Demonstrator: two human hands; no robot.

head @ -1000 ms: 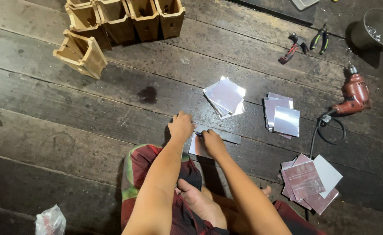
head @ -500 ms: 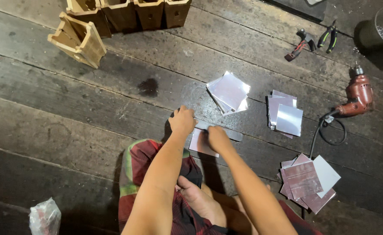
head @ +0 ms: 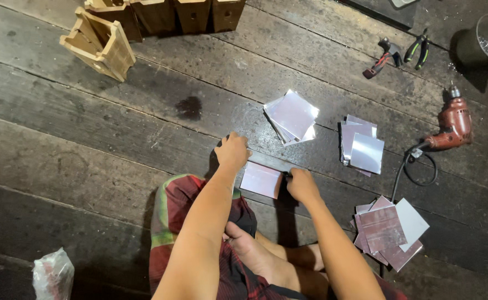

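Head view: left hand [head: 233,151] presses flat on dark straightedge [head: 266,161]; right hand [head: 301,184] grips unclear small tool, scoring shiny square metal sheet [head: 261,180]; next stroke demands steady pressure.

Dark wooden plank floor [head: 88,166], boards running left-right, worn, with a dark stain [head: 189,108] near the middle. On it: row of light wooden boxes [head: 183,14] along the top edge, one wooden box [head: 98,43] tipped over at the left of that row. Three loose stacks of shiny square sheets: one [head: 291,115] centre, one [head: 361,146] just right of it, one [head: 389,230] lower right. A single sheet [head: 261,180] lies flat near the centre. Red drill [head: 449,125] on the right, cord coiled beside it. Pliers [head: 418,49] and a red-handled tool [head: 381,56] top right, metal bucket [head: 485,41] in the corner. Plastic bag [head: 52,275] bottom left
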